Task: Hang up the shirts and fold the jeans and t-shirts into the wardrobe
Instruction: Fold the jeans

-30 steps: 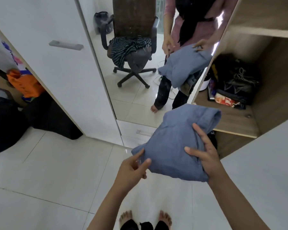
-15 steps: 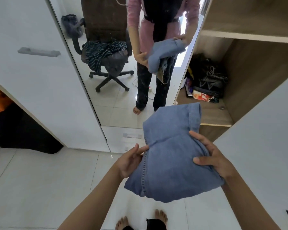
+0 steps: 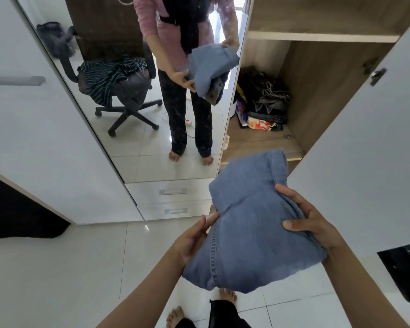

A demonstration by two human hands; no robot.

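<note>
folded jeans [image 3: 251, 223], hem toward wardrobe [image 3: 317, 36]

A bedroom at home: a big wardrobe [image 3: 322, 36] with a mirror [image 3: 133, 129], drawers [image 3: 173, 200], clothes [image 3: 265, 102] inside, and a tiled floor [image 3: 57, 268].

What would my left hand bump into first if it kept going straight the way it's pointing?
Probably nothing new: the left hand already touches the folded jeans, its fingers pointing into them. Beyond them seems to be the wardrobe shelf, though depth is unclear.
</note>
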